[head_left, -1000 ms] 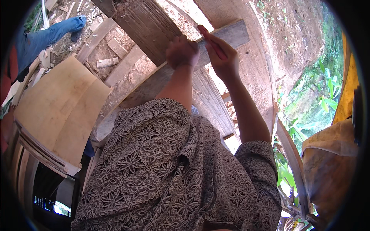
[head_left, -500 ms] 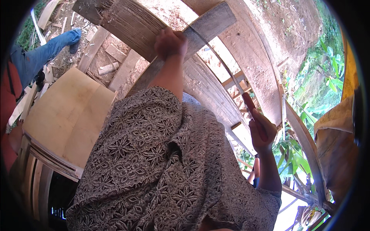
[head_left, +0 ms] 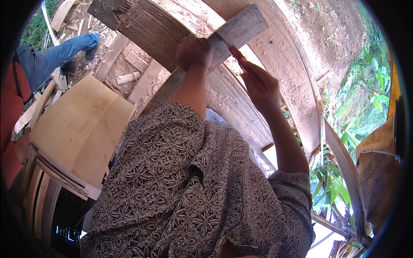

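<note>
While the right hand [head_left: 261, 86] grasped the red handle [head_left: 246, 64] of the saw, its thin blade [head_left: 223, 40] stood across the narrow grey board [head_left: 243, 30], which lay crosswise over wider planks [head_left: 148, 34]. The left hand [head_left: 194, 52] was clenched upon this board, near the blade; whether its fingers gripped the edge, I could not tell. If the blade had jumped sideways, it could have cut these knuckles. Weak pressure might have let the board shake, so that the blade jammed.
</note>
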### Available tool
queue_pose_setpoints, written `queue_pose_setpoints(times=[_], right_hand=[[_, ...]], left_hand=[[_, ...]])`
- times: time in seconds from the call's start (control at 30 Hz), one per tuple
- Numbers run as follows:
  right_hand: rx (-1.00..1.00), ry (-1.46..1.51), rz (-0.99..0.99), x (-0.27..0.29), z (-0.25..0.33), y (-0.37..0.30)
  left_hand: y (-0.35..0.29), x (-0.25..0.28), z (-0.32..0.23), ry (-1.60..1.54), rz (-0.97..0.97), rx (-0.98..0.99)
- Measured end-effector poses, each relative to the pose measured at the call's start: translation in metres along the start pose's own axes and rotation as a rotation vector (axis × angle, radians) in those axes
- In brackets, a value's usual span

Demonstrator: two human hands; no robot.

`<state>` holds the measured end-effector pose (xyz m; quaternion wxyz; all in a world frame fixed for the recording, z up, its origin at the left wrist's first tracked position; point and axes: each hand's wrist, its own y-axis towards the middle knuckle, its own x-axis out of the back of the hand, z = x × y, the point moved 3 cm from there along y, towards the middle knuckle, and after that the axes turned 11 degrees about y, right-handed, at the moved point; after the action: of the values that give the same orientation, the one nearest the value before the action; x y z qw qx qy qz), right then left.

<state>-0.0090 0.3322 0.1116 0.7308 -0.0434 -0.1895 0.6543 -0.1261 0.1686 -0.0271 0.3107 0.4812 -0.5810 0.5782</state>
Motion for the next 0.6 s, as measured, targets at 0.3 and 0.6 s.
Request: queue_pose_setpoints(times=[0.3,0.6], right_hand=[[0.074,0.148,0.159,0.062,0.049,-0.116],[0.075,0.038,-0.006,-0.069,-0.033,0.127]], left_hand=[[0.003,-0.016,0.009,0.026,-0.199,-0.017],[0.001,-0.012,0.004,-0.012,-0.171,-0.052]])
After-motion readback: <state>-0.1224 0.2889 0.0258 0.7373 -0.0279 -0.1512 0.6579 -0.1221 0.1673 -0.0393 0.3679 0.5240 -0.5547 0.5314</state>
